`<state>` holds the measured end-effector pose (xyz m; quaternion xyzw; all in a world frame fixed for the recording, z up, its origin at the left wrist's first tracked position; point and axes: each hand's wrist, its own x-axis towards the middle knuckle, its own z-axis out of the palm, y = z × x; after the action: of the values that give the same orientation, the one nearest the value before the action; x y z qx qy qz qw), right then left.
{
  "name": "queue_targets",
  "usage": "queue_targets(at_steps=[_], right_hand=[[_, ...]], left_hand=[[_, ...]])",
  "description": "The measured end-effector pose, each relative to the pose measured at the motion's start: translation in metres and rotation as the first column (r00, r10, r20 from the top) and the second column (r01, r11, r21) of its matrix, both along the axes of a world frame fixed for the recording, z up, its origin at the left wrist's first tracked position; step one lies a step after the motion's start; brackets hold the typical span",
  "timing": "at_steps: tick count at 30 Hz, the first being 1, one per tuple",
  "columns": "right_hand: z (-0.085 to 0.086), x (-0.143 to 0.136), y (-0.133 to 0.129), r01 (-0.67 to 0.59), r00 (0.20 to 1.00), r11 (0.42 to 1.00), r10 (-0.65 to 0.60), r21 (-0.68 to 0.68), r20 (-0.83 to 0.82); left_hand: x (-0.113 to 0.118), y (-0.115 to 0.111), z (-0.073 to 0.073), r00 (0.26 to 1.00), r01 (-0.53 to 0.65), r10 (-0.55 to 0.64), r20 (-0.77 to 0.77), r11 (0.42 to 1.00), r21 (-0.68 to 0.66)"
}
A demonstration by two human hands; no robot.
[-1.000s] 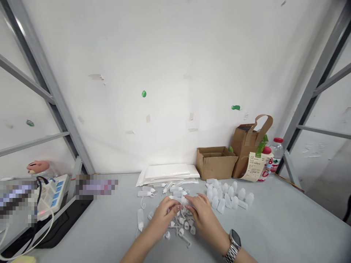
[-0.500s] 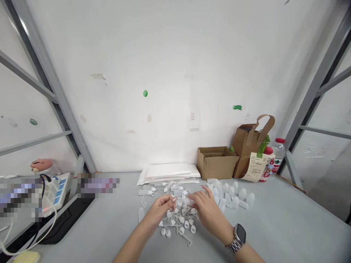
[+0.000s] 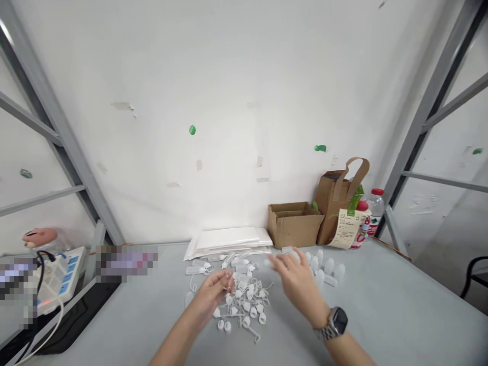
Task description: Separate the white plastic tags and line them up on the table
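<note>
My left hand is closed in a pinch at the left side of a pile of white caps with cord loops. What it holds, if anything, I cannot make out. A clear small bottle lies just beyond its fingertips. My right hand, with a watch on the wrist, hovers right of the pile, blurred by motion. Something pale and translucent shows by its fingertips, too faint to name. Partly behind that hand stand and lie several translucent small bottles. Capped bottles with cords lie behind the pile.
White flat packets are stacked against the wall. An open cardboard box, a brown paper bag and a red-capped water bottle stand at back right. At left are a power strip with cables and a black flat object.
My hands have parted: the right has moved off to the right from the clear bottle between them, while the left stays by the caps. The whole view has shifted slightly.
</note>
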<state>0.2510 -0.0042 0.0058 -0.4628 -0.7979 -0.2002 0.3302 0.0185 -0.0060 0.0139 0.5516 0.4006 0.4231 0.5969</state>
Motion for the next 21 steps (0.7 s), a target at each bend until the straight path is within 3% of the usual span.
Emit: queue_targets(at_steps=[2,4,7,10,13,18,21], right_hand=[[0.004,0.021,0.008,0.088,0.985,0.996,-0.092,-0.035,-0.144],[0.008,0.043,0.015,0.146,0.926,0.984,-0.173,-0.102,-0.335],[0.010,0.066,0.022,0.221,0.816,0.951,-0.302,-0.216,-0.494],[0.009,0.075,0.024,0.344,0.792,0.861,-0.480,-0.373,-0.376],[0.006,0.074,0.023,0.413,0.807,0.764,-0.560,-0.496,-0.190],[0.002,0.066,0.020,0.487,0.819,0.726,-0.573,-0.486,-0.036],[0.001,0.063,0.019,0.514,0.821,0.717,-0.570,-0.471,0.028]], left_hand=[[-0.005,0.004,-0.002,0.993,-0.094,0.101,-0.060,0.991,0.097],[-0.008,0.007,-0.007,0.939,-0.133,0.205,-0.277,0.957,0.257],[-0.008,0.010,-0.020,0.719,-0.057,0.419,-0.554,0.831,0.554],[-0.010,0.013,-0.031,0.589,-0.055,0.546,-0.595,0.762,0.645],[-0.018,0.017,-0.036,0.549,-0.145,0.628,-0.552,0.722,0.677],[-0.024,0.022,-0.039,0.554,-0.190,0.658,-0.510,0.696,0.692],[-0.024,0.024,-0.039,0.513,-0.250,0.694,-0.505,0.684,0.686]])
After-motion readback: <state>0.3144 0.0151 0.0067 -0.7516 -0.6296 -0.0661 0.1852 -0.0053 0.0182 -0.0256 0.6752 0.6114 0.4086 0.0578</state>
